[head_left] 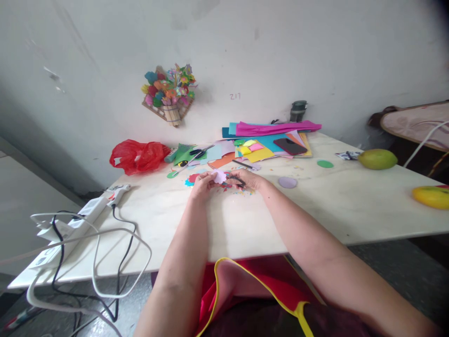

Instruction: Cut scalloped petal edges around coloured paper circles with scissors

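Between the fingers of my left hand (204,184) is a pale lilac paper piece (220,176) with a scalloped edge. My right hand (247,179) is closed round a pair of small dark scissors (238,181), close to the paper's right side. Their blades are partly hidden by my fingers. Blue and red scalloped paper pieces (189,181) lie just left of my left hand. Tiny coloured paper scraps (245,192) are scattered beneath both hands. A lilac paper circle (287,182) lies to the right, and a green paper circle (325,164) farther right.
Coloured sheets (263,153) with a phone (290,146) lie at the back. Larger scissors (201,152) and a pen (244,164) lie nearer. A red plastic bag (139,157) is back left; a power strip (70,229) with cables runs along the left edge. A green mango (378,159) sits right.
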{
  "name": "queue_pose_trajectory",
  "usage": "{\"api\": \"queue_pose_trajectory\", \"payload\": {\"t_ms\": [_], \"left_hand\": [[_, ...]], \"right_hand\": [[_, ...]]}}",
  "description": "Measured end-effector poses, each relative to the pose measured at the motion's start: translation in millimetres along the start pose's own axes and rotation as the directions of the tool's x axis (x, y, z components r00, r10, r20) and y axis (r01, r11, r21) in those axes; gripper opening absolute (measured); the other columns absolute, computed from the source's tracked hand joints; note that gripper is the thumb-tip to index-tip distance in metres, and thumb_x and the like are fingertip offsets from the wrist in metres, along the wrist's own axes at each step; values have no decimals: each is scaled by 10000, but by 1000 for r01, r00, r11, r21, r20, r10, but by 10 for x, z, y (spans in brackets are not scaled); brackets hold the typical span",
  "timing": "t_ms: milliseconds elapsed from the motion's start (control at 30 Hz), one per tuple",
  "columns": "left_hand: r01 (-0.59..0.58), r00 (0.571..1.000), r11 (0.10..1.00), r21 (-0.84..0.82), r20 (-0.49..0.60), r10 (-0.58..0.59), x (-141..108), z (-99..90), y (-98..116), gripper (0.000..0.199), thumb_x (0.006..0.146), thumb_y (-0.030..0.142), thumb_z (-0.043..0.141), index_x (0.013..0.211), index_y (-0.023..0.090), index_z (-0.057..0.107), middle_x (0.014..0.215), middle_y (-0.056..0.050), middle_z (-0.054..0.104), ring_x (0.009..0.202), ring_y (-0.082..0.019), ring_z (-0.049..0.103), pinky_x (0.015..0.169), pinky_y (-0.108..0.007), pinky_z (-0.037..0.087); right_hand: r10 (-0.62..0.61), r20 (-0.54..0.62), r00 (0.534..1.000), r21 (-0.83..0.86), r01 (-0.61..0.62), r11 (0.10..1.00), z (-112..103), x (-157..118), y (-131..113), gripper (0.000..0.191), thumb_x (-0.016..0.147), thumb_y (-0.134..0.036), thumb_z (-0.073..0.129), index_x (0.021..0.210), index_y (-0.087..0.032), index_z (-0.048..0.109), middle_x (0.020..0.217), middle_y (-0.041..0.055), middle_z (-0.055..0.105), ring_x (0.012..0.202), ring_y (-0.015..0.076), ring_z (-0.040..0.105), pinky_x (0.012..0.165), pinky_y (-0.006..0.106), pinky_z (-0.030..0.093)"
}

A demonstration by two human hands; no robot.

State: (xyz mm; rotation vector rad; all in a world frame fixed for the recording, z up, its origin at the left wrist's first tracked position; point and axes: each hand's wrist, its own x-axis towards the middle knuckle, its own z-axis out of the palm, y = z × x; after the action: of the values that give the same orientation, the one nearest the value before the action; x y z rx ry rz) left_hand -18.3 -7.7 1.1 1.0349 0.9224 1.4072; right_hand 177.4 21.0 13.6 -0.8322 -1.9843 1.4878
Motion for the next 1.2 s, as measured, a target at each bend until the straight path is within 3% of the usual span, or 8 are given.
{"api": "queue_pose_trajectory", "payload": {"t_ms": [300,633,967,1200], "left_hand": [[-7,1000,1000,4,21,7,-2,-6,-5,246,580,307,785,671,142,628,622,-39,668,581,-171,643,593,-298,549],[21,998,999,30,56,-22,-23,11,11,234,609,304,768,684,139,620,579,-51,660,614,-208,676,578,-295,553],[15,997,1000,15,69,-16,6,-13,-10,284,586,332,794,684,140,610,580,-41,658,575,-183,663,563,-277,555],[10,999,1000,-16,40,-10,3,4,-3,300,554,307,809,681,137,597,613,-39,660,602,-188,666,581,-288,545]], "right_hand": [[8,-6,1000,-34,-8,999,3,1,-7,303,715,-409,685,824,-137,609,450,-76,509,329,47,404,328,168,294],[-15,-15,1000,-14,15,1000,21,22,-3,363,704,-353,703,959,-104,636,444,-86,480,336,46,382,327,172,299],[35,-53,998,26,-34,999,70,-11,-104,255,709,-277,715,873,-105,623,420,-81,467,317,47,391,306,165,330],[9,-37,999,32,-8,999,35,29,-28,252,710,-293,726,866,-120,627,433,-82,478,324,48,404,309,166,344]]}}
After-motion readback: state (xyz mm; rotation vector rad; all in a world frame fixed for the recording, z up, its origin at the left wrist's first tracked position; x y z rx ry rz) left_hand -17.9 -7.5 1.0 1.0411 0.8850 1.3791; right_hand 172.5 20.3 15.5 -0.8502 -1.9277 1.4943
